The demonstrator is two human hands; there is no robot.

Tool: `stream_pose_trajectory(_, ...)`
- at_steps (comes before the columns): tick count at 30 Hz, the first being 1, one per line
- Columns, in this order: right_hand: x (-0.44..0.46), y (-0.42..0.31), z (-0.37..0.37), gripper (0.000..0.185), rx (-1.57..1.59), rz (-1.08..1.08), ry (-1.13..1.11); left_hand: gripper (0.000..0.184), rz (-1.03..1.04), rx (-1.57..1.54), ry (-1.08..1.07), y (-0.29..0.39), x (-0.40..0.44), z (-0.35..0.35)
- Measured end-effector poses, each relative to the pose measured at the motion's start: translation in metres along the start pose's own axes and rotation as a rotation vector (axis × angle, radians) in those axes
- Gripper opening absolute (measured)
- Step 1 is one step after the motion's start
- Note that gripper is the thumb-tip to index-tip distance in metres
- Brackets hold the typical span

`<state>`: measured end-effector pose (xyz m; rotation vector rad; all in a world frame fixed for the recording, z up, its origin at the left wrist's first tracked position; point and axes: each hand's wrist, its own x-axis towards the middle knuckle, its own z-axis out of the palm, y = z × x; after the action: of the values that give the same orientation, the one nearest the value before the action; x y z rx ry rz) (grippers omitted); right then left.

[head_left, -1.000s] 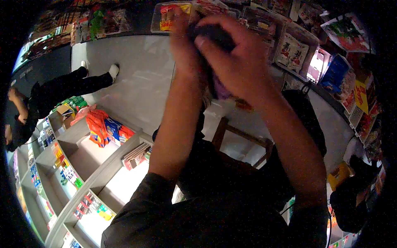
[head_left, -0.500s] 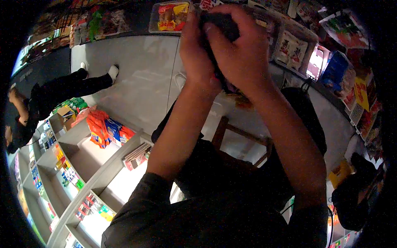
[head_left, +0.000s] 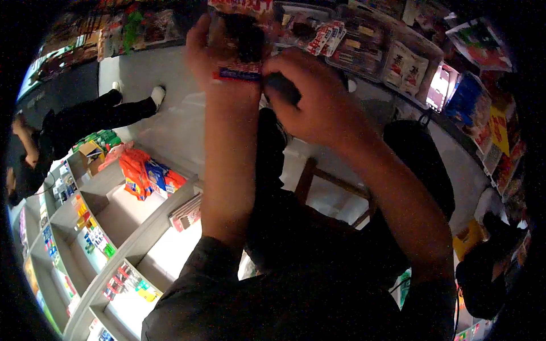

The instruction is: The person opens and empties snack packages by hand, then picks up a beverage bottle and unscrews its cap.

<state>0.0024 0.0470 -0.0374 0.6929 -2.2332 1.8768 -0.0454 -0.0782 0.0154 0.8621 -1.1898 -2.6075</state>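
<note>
Both forearms (head_left: 230, 153) extend forward, left hand (head_left: 207, 59) farther out, right hand (head_left: 304, 96) curled.

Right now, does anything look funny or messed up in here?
I see nothing spilled or broken. The orange bag slumps crumpled on the pale shelf, and some red-and-white packets lie slanted, so those two spots look a bit untidy.

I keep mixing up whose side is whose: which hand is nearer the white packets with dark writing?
The right hand, a little to the left of the white packets. The left hand is farther left, beyond the right one.
</note>
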Motion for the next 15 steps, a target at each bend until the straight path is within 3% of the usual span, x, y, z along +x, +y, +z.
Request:
stream_pose_trajectory(2,0.002,0.000,0.000,0.023,-0.002,-0.024,0.068,0.046,-0.014,-0.175,-1.032,-0.010,0.085,-0.051)
stream_pose_trajectory(4,0.011,-0.005,-0.004,0.024,-0.012,-0.060,0.147,0.040,0.027,-0.246,-1.271,-0.021,0.090,-0.053)
stream_pose_trajectory(6,0.019,-0.009,-0.011,0.024,0.010,-0.048,0.197,0.038,0.116,-0.210,-0.712,-0.040,0.006,-0.004)
stream_pose_trajectory(8,0.024,-0.009,-0.018,0.025,0.061,0.008,0.223,0.038,-0.164,-0.205,-0.348,-0.043,-0.016,-0.005)
stream_pose_trajectory(10,0.031,0.007,-0.012,0.022,0.193,-0.119,0.376,0.040,-0.357,-0.218,-0.005,-0.042,-0.039,0.024)
stream_pose_trajectory(11,0.030,0.011,-0.012,0.022,0.181,-0.103,0.427,0.045,-0.379,-0.460,-0.402,-0.072,-0.008,-0.025)
stream_pose_trajectory(14,0.027,0.015,-0.026,0.022,-0.017,0.107,0.526,0.054,0.039,0.103,-0.380,-0.096,-0.033,-0.002)
stream_pose_trajectory(15,0.028,0.014,-0.031,0.022,-0.098,0.140,0.545,0.050,0.061,0.154,-0.393,-0.091,-0.047,0.005)
